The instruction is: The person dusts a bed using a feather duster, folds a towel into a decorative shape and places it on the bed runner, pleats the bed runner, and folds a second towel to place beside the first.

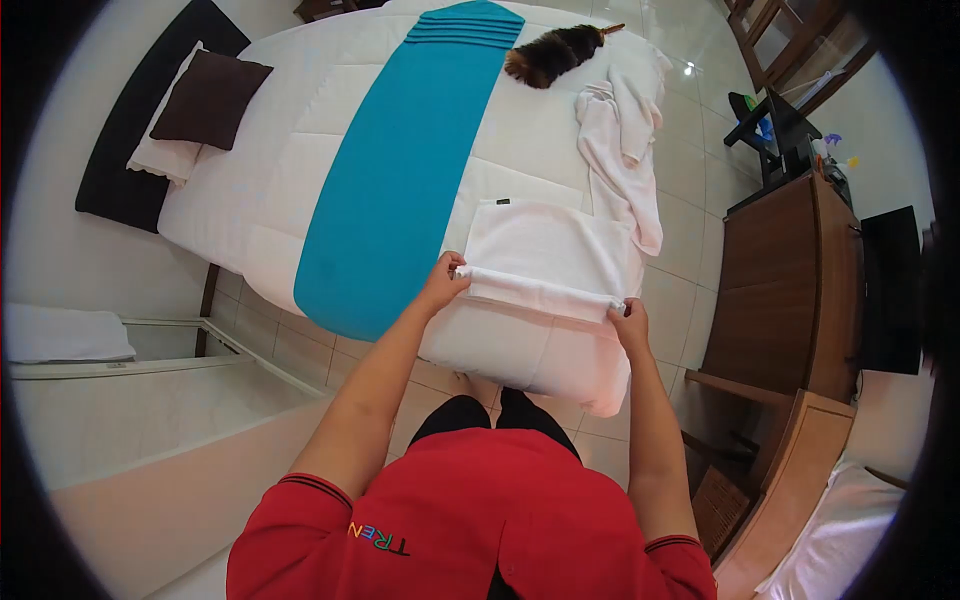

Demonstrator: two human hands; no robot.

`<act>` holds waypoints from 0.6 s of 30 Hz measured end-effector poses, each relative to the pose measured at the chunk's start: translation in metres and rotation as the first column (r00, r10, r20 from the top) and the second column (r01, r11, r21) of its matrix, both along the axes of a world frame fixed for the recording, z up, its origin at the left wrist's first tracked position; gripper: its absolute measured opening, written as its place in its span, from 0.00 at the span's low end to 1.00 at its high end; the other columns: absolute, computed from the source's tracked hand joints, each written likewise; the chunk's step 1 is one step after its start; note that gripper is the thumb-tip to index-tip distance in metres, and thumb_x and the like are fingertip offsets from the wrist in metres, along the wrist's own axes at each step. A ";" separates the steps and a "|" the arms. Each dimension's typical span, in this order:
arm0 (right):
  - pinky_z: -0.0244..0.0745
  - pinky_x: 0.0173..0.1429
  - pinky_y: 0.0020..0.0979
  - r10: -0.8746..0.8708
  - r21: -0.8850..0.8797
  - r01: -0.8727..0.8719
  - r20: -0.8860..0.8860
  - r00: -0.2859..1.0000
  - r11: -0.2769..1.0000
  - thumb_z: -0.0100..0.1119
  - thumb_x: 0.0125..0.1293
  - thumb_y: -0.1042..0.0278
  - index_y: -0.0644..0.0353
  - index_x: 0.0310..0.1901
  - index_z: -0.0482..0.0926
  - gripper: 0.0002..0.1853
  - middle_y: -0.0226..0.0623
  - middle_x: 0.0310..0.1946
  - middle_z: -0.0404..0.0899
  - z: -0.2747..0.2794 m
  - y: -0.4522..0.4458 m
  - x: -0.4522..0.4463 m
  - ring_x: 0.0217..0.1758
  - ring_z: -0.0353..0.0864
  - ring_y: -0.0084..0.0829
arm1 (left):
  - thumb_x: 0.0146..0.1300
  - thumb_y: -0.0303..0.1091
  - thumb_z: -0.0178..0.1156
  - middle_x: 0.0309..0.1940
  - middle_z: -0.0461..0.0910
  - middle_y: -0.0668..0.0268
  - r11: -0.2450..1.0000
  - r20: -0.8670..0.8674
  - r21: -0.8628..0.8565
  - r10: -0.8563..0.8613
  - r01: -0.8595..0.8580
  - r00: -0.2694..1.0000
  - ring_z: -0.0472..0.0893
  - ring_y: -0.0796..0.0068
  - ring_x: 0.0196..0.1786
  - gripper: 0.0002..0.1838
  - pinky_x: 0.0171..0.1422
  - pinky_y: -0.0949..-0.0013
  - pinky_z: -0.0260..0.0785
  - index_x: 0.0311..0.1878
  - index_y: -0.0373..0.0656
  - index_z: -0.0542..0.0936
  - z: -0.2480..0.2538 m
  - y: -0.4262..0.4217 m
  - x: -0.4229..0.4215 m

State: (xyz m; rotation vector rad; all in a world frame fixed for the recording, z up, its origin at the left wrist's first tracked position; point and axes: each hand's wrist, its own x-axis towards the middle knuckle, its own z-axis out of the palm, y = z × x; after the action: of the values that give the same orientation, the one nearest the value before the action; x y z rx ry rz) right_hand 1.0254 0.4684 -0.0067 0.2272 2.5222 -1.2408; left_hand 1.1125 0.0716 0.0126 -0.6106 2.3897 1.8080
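Observation:
A white towel lies on the near right part of the bed, its near edge rolled or folded over into a narrow band. My left hand pinches the left end of that band, close to the blue bed runner. At the band's right end, my right hand has its fingers closed on the towel near the bed's edge. A small dark label shows on the towel's far left corner. Beyond it, a second white towel lies crumpled along the right side of the bed.
A brown feather duster lies on the far part of the white bed. A dark brown cushion rests at the headboard. Wooden cabinet stands to the right across tiled floor; a white counter is at left.

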 end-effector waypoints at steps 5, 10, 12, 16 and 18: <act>0.70 0.40 0.33 0.065 -0.127 -0.101 -0.263 0.963 0.987 0.65 0.46 0.72 0.59 0.52 0.72 0.27 0.37 0.30 0.73 0.051 0.006 0.038 0.33 0.72 0.31 | 0.46 0.23 0.60 0.39 0.73 0.68 0.959 0.032 -0.136 -0.246 0.248 0.969 0.70 0.74 0.37 0.21 0.44 0.73 0.66 0.48 0.46 0.74 0.044 -0.005 0.029; 0.70 0.42 0.37 0.371 0.108 -0.355 -0.264 0.890 0.929 0.64 0.45 0.75 0.50 0.54 0.73 0.29 0.38 0.33 0.73 0.079 0.008 0.079 0.35 0.72 0.38 | 0.45 0.22 0.60 0.42 0.72 0.60 0.887 -0.031 -0.320 -0.360 0.332 0.932 0.71 0.63 0.44 0.29 0.52 0.64 0.67 0.55 0.51 0.75 0.045 0.006 0.077; 0.70 0.44 0.37 0.503 0.261 -0.445 -0.234 0.832 0.857 0.64 0.46 0.74 0.50 0.54 0.73 0.29 0.38 0.37 0.73 0.071 0.012 0.087 0.39 0.73 0.40 | 0.46 0.23 0.60 0.43 0.71 0.58 0.878 -0.035 -0.341 -0.369 0.335 0.929 0.71 0.60 0.46 0.28 0.54 0.64 0.66 0.55 0.51 0.75 0.042 0.009 0.085; 0.70 0.45 0.38 0.446 0.250 -0.385 -0.268 0.854 0.888 0.65 0.45 0.74 0.54 0.50 0.75 0.26 0.38 0.37 0.73 0.064 0.012 0.090 0.41 0.74 0.40 | 0.46 0.24 0.60 0.41 0.70 0.56 0.873 -0.021 -0.373 -0.347 0.315 0.937 0.71 0.58 0.46 0.27 0.54 0.64 0.66 0.55 0.50 0.75 0.038 0.011 0.087; 0.71 0.44 0.37 0.449 0.240 -0.388 -0.309 0.838 0.890 0.64 0.45 0.74 0.57 0.47 0.75 0.23 0.39 0.36 0.73 0.064 0.012 0.087 0.39 0.74 0.40 | 0.47 0.24 0.60 0.41 0.69 0.55 0.862 -0.013 -0.391 -0.357 0.323 0.934 0.71 0.57 0.47 0.26 0.54 0.64 0.66 0.54 0.48 0.75 0.033 0.008 0.087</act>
State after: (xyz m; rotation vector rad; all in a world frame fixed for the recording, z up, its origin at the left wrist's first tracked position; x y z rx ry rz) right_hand 1.1126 0.4801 0.0575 -0.5466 2.7673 -0.9562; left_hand 1.1991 0.0795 0.0457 -0.1130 2.7183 1.2569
